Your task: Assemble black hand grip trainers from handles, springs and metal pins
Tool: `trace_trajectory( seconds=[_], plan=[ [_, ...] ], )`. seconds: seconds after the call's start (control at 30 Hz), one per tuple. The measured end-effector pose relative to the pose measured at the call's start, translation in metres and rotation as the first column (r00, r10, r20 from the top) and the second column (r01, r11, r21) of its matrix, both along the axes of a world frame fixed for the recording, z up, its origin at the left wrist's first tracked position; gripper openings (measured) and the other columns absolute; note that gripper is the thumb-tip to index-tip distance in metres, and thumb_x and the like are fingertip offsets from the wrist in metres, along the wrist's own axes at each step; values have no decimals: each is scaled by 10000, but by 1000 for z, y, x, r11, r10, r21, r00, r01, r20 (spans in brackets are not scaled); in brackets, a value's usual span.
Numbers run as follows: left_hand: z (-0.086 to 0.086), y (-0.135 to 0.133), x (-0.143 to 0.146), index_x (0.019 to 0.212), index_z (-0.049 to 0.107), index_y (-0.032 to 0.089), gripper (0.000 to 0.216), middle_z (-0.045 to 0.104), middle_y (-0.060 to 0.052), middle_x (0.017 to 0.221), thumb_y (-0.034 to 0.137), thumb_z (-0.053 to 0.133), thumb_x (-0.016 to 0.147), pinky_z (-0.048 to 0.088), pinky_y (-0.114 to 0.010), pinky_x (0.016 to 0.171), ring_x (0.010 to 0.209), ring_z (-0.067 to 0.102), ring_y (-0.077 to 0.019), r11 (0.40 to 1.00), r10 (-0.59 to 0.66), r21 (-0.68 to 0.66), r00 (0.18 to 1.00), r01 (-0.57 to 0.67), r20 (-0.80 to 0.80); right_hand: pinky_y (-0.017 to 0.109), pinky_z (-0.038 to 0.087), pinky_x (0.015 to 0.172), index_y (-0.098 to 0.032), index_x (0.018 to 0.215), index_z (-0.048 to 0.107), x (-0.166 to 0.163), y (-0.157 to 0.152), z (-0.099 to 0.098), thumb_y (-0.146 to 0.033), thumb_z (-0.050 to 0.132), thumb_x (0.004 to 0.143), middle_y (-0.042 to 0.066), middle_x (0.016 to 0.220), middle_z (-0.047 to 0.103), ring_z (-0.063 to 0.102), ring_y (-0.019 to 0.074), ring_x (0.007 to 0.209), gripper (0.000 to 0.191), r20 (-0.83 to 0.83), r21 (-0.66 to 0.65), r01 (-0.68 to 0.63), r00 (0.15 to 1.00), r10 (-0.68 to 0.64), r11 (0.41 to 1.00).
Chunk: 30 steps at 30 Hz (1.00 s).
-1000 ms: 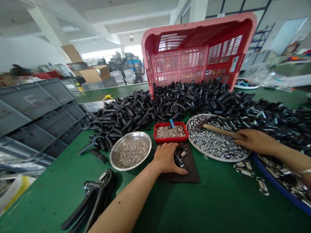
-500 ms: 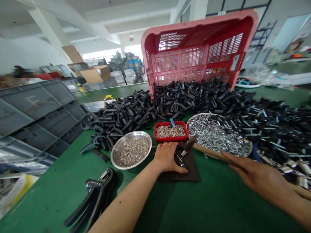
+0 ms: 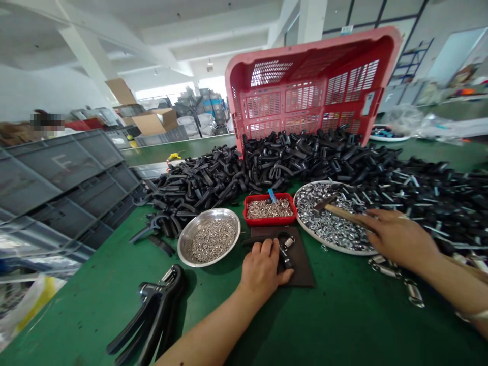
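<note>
Head view: inside the desk's [image 3: 87, 295] left edge lies one spring grip [image 3: 163, 307], a steel bowl [image 3: 183, 247] beyond it. Next, the left hand [image 3: 261, 272] curls its fingers over a second black grip [image 3: 285, 259], holding it on the dark mat [image 3: 303, 274]. That piece looks light and stiff, its plastic perhaps slick; its handle seems the surest hold, clear of the spring [image 3: 288, 242]. Farther right, the right hand's [image 3: 406, 239] fingers wrap a hammer [image 3: 343, 212], its head above the round tray's [image 3: 335, 247] left side.

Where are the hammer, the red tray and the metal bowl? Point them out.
Hammer [image 3: 345, 214]: head view, on the wooden handle.
Red tray [image 3: 270, 221]: head view, on the front wall.
Metal bowl [image 3: 185, 244]: head view, on the inner wall.
</note>
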<state>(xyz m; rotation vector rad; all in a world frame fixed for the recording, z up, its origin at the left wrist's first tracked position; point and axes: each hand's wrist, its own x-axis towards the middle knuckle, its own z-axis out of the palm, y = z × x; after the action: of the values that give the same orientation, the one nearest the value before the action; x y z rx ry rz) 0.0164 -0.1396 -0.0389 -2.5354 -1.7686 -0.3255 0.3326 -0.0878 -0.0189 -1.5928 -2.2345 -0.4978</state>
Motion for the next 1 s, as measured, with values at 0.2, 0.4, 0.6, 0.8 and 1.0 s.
trace_trajectory(
  seconds=[0.2,0.4,0.6,0.8,1.0],
  plan=[
    [32,15,-18,1176,516,161,583,587,-91,1022,532,495,727,438,-352,808,934,524,-240,987,-113,-102,990,121,79,339,453,850,-196,1045,607,-120,-1,-3,-174,476,799,65,1041,639,560,182,976,279,-271,-69,-607,775,571,792],
    [67,41,-34,852,646,158,707,655,-62,794,654,144,800,451,-263,578,679,583,-172,710,144,-658,863,252,485,284,490,699,-212,912,634,-126,12,6,-329,532,780,22,844,666,607,153,771,204,-696,-343,-640,665,272,688],
    [50,71,-29,888,632,166,521,659,-38,886,600,367,777,444,-248,663,772,585,-165,681,66,-660,871,318,487,246,487,530,-174,841,616,-128,25,-8,-369,543,734,14,758,639,581,129,626,234,-790,-485,-615,613,-11,622],
    [37,66,-14,837,624,189,361,638,-68,883,504,467,757,447,-328,701,827,585,-233,903,190,-400,981,-157,43,265,458,585,-204,772,638,-137,26,-10,-271,512,746,13,737,652,592,146,630,144,-583,-518,-451,808,85,727],
    [20,51,-12,1180,471,226,479,548,-77,1150,483,474,776,429,-357,804,1011,529,-244,940,297,-224,942,-259,154,278,428,689,-193,822,644,-151,53,16,-302,521,760,42,815,668,597,186,770,176,-334,-423,-289,931,148,859]
  ],
)
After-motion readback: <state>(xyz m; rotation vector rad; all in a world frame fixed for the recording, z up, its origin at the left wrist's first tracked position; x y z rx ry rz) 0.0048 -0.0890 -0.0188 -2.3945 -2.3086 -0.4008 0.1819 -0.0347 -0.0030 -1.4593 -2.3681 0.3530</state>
